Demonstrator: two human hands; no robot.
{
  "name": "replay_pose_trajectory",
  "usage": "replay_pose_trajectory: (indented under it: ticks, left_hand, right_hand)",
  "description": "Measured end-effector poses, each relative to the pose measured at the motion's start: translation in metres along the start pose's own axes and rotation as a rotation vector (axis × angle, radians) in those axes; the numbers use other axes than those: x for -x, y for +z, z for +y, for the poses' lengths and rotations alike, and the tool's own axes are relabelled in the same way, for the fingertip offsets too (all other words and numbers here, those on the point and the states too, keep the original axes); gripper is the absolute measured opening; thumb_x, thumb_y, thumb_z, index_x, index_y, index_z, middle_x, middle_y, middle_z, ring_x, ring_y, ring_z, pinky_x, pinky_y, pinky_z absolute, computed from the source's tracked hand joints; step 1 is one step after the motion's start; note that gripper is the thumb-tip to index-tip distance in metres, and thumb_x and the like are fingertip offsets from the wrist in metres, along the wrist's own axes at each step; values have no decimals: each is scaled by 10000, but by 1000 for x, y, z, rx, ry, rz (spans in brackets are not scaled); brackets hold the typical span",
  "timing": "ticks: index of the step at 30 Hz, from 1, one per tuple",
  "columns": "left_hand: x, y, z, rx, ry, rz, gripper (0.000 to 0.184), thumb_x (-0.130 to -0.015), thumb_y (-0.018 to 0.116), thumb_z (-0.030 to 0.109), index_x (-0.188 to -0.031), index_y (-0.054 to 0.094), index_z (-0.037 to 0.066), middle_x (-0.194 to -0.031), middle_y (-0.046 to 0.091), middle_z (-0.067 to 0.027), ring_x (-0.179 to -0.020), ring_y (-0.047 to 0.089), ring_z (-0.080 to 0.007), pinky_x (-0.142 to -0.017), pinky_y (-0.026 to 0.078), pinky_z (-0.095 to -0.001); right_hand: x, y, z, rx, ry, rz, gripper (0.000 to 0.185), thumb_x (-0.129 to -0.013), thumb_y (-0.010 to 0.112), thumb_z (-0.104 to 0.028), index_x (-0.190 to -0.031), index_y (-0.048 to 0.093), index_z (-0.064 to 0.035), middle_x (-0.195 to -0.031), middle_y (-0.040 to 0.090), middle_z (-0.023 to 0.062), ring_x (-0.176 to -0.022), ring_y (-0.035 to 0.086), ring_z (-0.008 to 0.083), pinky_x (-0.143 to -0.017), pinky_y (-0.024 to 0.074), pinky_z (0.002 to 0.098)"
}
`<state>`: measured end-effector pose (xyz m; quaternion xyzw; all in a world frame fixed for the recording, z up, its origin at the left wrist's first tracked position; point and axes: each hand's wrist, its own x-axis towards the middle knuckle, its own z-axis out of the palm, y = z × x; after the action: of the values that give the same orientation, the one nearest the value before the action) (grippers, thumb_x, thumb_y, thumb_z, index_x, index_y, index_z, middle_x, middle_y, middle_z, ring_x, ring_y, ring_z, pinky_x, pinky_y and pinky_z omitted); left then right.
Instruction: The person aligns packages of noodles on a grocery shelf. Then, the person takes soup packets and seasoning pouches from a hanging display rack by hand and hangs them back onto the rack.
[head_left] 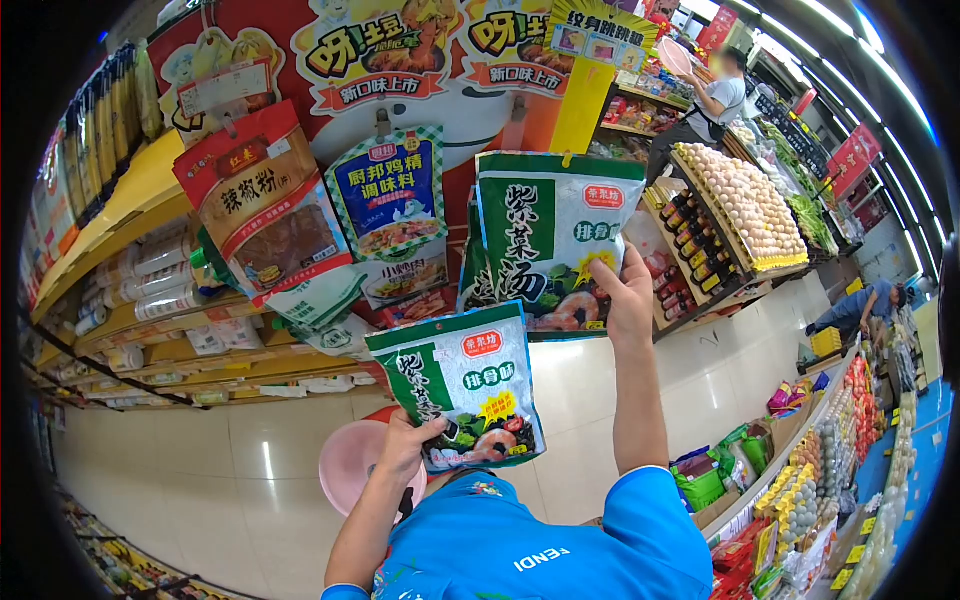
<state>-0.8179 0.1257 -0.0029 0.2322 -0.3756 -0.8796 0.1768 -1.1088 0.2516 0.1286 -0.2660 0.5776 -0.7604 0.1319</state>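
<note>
My left hand is closed on the lower left edge of a green and white soup packet, thumb on its front. Higher up and to the right, my right hand grips the right edge of a like packet, which hangs at the display with its top near a yellow strip. Part of another green packet shows behind it. Left of it hang a blue and green seasoning bag and a red chilli powder bag.
Shelves of goods line the left. A pink basin is below my left hand. Eggs fill a stand at the right, near a standing person. Another person bends at the far right. Bagged goods lie lower right.
</note>
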Motion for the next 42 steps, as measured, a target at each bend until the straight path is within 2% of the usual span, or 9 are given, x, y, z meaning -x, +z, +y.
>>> replay_pose_trajectory:
  ticks: [9, 14, 26, 29, 33, 35, 36, 39, 42]
  left_hand:
    - [1, 4, 5, 0, 37, -47, 334, -744, 750, 58, -1053, 632, 10, -1008, 676, -71, -870, 638, -154, -803, 502, -297]
    - [1, -1, 4, 14, 81, -37, 374, -734, 767, 78, -1075, 625, 19, -1032, 671, -65, -904, 632, -159, -826, 494, -301]
    - [6, -17, 2, 41, 80, -92, 501, -690, 818, 171, -1124, 604, 43, -1062, 666, -57, -958, 627, -192, -860, 477, -351]
    - [7, -27, -3, 3, 47, -153, 554, -661, 835, 160, -1140, 594, 23, -1076, 661, -76, -973, 623, -209, -879, 467, -359]
    - [11, -35, -3, -29, -39, -213, 629, -637, 831, 108, -1195, 550, 31, -1102, 649, -58, -985, 606, -173, -877, 463, -314]
    - [12, -36, -4, -115, -83, -218, 810, -578, 870, 188, -1272, 500, -5, -1215, 595, -106, -1087, 570, -209, -943, 430, -348]
    - [11, -4, 12, -66, -34, -234, 1066, -525, 887, 215, -1402, 328, -20, -1300, 524, -116, -1159, 518, -211, -978, 402, -342]
    - [8, -16, 5, -82, -14, -348, 1070, -603, 821, 54, -1463, 185, 17, -1297, 519, -77, -1173, 496, -171, -1011, 369, -321]
    - [7, -34, -13, -77, -32, -292, 958, -604, 819, 28, -1413, 307, 25, -1237, 565, -72, -1117, 538, -179, -973, 408, -325]
  right_hand:
    - [-3, 4, -12, -90, -116, -7, 355, -809, 678, -26, -1122, 520, 32, -984, 640, 78, -830, 603, 106, -663, 472, 199]
    - [14, 0, -8, -8, -10, -40, 391, -785, 696, -26, -1124, 518, 55, -1003, 638, 109, -850, 615, 145, -747, 499, 268]
    - [88, 23, 17, -86, 162, -86, 423, -753, 714, -17, -1119, 517, 59, -1006, 650, 126, -876, 636, 157, -802, 504, 274]
    - [96, 25, 19, -153, 241, -57, 413, -759, 714, -28, -1112, 515, 48, -983, 654, 120, -848, 640, 145, -772, 512, 264]
    - [103, 27, 27, -153, 251, -32, 405, -762, 722, -31, -1102, 518, 51, -934, 658, 102, -742, 618, 94, -613, 488, 191]
    - [106, 28, 29, -160, 279, -32, 406, -761, 725, -36, -1099, 519, 50, -923, 661, 102, -726, 616, 88, -592, 485, 188]
    - [107, 28, 31, -159, 276, -33, 406, -759, 728, -40, -1096, 519, 49, -913, 662, 102, -717, 617, 88, -588, 485, 187]
    - [111, 30, 33, -167, 291, -49, 405, -760, 732, -50, -1091, 520, 47, -898, 664, 102, -713, 619, 92, -588, 488, 188]
    - [116, 34, 36, -170, 331, -88, 393, -767, 730, -57, -1084, 522, 46, -907, 664, 103, -713, 618, 88, -589, 488, 187]
